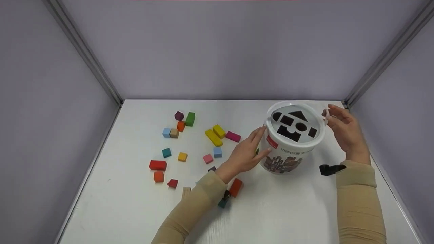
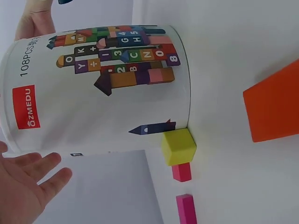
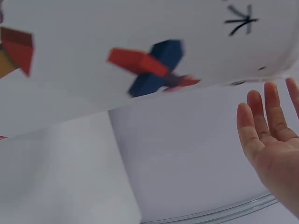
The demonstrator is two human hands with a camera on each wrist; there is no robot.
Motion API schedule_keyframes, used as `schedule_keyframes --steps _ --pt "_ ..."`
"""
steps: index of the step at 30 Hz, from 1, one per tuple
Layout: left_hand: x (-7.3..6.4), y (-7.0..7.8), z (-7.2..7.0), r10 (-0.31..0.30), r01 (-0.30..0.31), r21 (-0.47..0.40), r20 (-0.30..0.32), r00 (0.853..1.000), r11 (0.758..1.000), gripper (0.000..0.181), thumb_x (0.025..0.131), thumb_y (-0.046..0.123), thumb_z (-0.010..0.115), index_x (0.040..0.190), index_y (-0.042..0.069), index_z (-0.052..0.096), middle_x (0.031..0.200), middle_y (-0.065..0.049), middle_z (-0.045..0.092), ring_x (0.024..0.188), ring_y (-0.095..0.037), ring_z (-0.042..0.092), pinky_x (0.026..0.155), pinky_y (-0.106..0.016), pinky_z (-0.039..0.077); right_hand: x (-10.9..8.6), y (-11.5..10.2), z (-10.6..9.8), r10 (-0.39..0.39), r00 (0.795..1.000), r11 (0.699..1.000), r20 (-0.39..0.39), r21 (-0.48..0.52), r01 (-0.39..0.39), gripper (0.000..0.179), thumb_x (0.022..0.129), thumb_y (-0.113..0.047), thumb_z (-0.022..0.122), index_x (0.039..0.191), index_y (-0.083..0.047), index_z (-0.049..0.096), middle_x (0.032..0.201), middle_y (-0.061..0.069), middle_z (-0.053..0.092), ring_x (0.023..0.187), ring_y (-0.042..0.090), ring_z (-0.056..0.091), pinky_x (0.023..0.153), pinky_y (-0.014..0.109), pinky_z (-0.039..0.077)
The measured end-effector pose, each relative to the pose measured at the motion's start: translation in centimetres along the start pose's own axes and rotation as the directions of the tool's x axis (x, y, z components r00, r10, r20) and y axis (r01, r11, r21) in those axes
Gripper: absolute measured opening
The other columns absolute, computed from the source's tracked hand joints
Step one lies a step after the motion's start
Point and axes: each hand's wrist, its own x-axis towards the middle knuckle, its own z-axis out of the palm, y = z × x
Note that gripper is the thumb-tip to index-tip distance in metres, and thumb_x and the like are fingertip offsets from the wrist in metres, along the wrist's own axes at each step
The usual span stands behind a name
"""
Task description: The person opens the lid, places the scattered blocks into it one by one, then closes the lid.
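A white bucket (image 1: 288,154) printed with toy blocks stands on the table at the right. Its lid (image 1: 307,137) has several shaped holes. My left hand (image 1: 245,154) lies along the bucket's left side, fingers extended at the wall below the rim. At the opposite side is my right hand (image 1: 347,132), its fingertips right at the rim beside a small white handle part (image 1: 327,114). In the right wrist view, that hand's fingers (image 3: 274,112) are spread and nearly straight, close to the bucket wall (image 3: 210,51). A yellow block (image 2: 179,146) sits by the bucket's base in the left wrist view.
Loose coloured blocks lie across the left and middle of the white table (image 1: 112,203), among them a red block (image 1: 158,165), a green block (image 1: 190,119) and a magenta block (image 1: 233,136). An orange block (image 1: 236,187) is beside my left forearm. Grey panels (image 1: 217,51) enclose the table.
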Motion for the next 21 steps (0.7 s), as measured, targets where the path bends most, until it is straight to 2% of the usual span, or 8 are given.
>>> schedule_keyframes --steps 3,9,13,21 --pt "0.4 0.0 0.0 0.008 -0.008 0.032 -0.018 1.0 0.999 0.075 0.1 0.058 0.039 0.159 0.024 0.007 0.16 -0.004 0.025 0.136 -0.026 0.042 0.109 -0.044 0.036 -0.1 0.8 -0.4 0.072 0.997 0.995 -0.004 0.063 -0.072 0.035 0.096 0.005 0.056 0.132 0.006 0.056 0.115 0.01 0.063 0.111 0.023 0.058 0.094 0.028 0.049" --pt "1.5 -0.1 -0.2 -0.016 0.016 -0.007 -0.036 0.999 1.0 0.073 0.101 0.056 0.039 0.159 0.023 0.01 0.16 -0.005 0.025 0.135 -0.026 0.043 0.108 -0.043 0.038 0.1 1.8 -0.6 0.216 0.976 0.966 -0.027 0.154 -0.21 0.03 0.098 -0.007 0.058 0.128 -0.004 0.064 0.114 0.005 0.068 0.106 0.016 0.064 0.085 0.027 0.053" --pt "2.1 -0.2 -0.3 -0.017 0.015 -0.044 -0.053 0.998 0.999 0.072 0.101 0.052 0.042 0.159 0.021 0.011 0.159 -0.005 0.027 0.133 -0.026 0.045 0.107 -0.043 0.038 0.5 2.4 -0.3 0.265 0.964 0.931 -0.02 0.265 -0.25 0.027 0.1 -0.01 0.057 0.123 -0.002 0.066 0.112 0.006 0.068 0.1 0.017 0.066 0.08 0.029 0.056" --pt "3.3 -0.4 -0.5 -0.113 0.108 -0.138 -0.034 0.993 0.984 0.079 0.095 0.063 0.045 0.159 0.029 0.013 0.157 -0.005 0.03 0.127 -0.029 0.051 0.1 -0.048 0.045 1.1 3.4 0.3 0.345 0.938 0.893 -0.04 0.322 -0.314 0.024 0.1 -0.02 0.058 0.109 -0.004 0.073 0.099 0.007 0.07 0.088 0.014 0.067 0.076 0.027 0.056"
